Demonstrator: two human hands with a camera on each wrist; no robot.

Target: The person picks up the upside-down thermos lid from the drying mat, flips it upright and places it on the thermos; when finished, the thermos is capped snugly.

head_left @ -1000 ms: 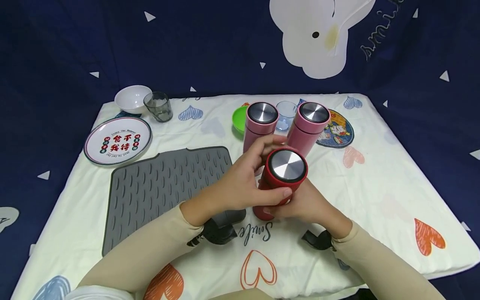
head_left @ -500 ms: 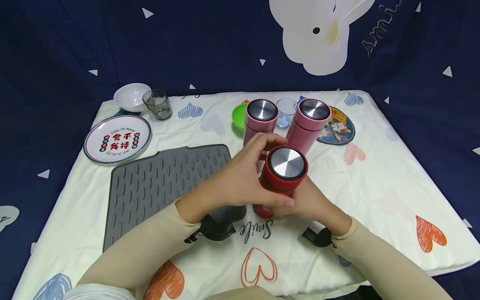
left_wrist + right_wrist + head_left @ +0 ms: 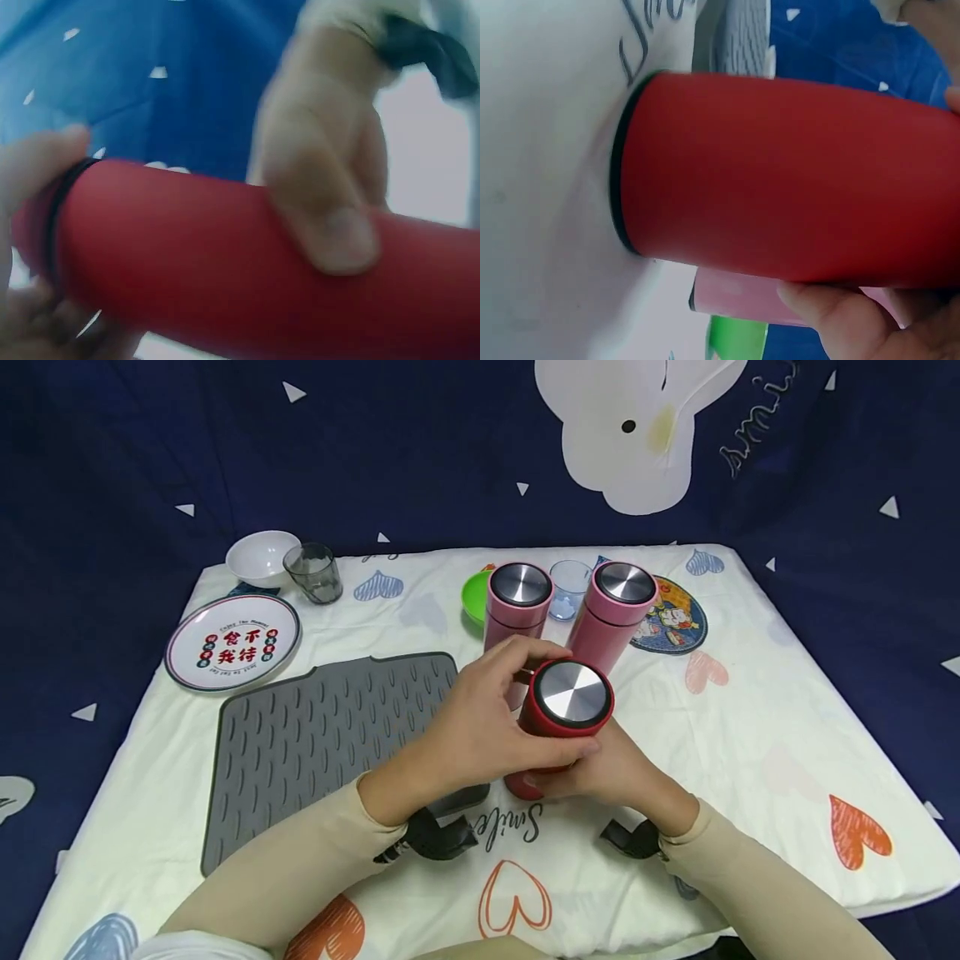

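Observation:
A red flask [image 3: 558, 727] with a steel-topped lid stands upright on the white heart-print cloth [image 3: 750, 727]. My left hand [image 3: 487, 727] curls round its lid and upper part. My right hand [image 3: 607, 768] grips the body lower down, thumb across the front. The left wrist view fills with the red flask [image 3: 247, 262] and the right hand [image 3: 330, 180] on it. In the right wrist view the red flask [image 3: 780, 180] rests base-down on the cloth, a thumb tip [image 3: 840, 315] at its side. Two pink flasks [image 3: 517, 610] [image 3: 615, 610] stand just behind.
A grey ribbed mat [image 3: 322, 735] lies to the left. Behind it sit a printed plate [image 3: 232, 643], a white bowl [image 3: 262, 557] and a grey glass [image 3: 313, 572]. A green bowl [image 3: 474, 597], a blue cup [image 3: 568, 585] and a cartoon coaster [image 3: 675, 618] lie behind the pink flasks.
The left hand's fingers have shifted round the red flask's lid while the right hand keeps hold of the body. The flask stays in place.

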